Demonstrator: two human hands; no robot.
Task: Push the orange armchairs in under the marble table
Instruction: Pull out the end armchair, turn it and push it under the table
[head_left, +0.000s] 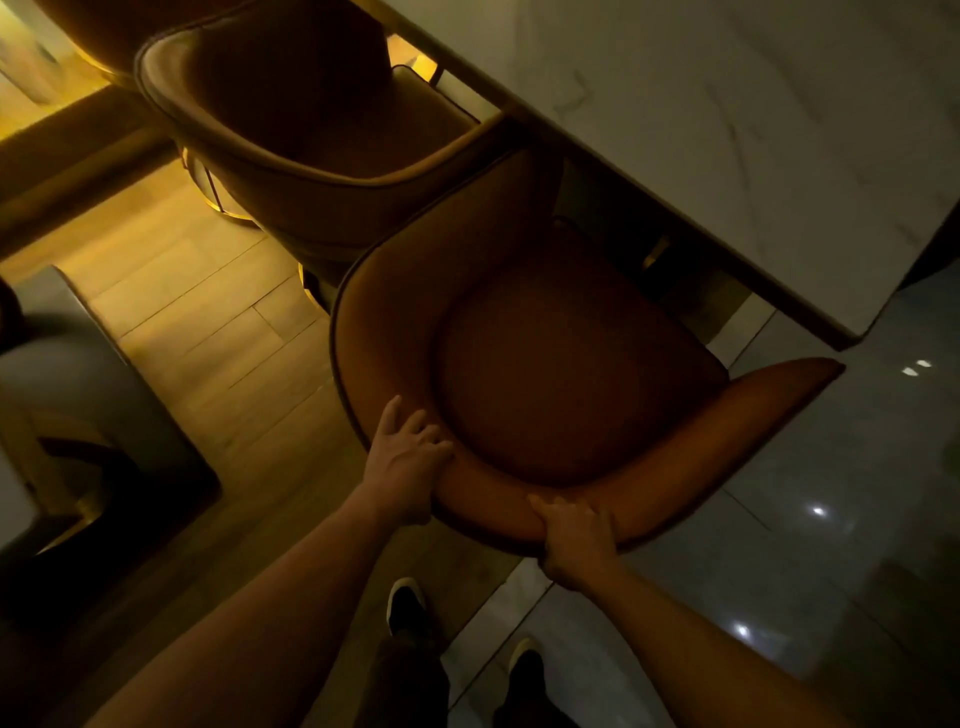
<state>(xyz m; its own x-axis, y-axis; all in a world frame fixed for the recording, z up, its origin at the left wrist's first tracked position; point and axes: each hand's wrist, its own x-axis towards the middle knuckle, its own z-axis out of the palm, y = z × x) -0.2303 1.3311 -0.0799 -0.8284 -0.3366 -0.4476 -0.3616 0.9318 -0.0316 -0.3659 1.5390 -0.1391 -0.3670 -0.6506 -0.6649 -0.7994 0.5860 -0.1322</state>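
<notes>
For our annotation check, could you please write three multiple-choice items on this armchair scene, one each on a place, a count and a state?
1. Where do both hands grip the near armchair?
A. its curved backrest rim
B. its seat cushion
C. its legs

2. How many of the person's shoes show?
A. none
B. one
C. two

3. How does the near armchair stand to the marble table?
A. fully under it
B. seat mostly still out
C. tipped over

Answers:
1 A, the left hand and right hand curl over the rim.
2 C, a left shoe and a right shoe show.
3 B, most of the seat lies clear of the table edge.
</notes>
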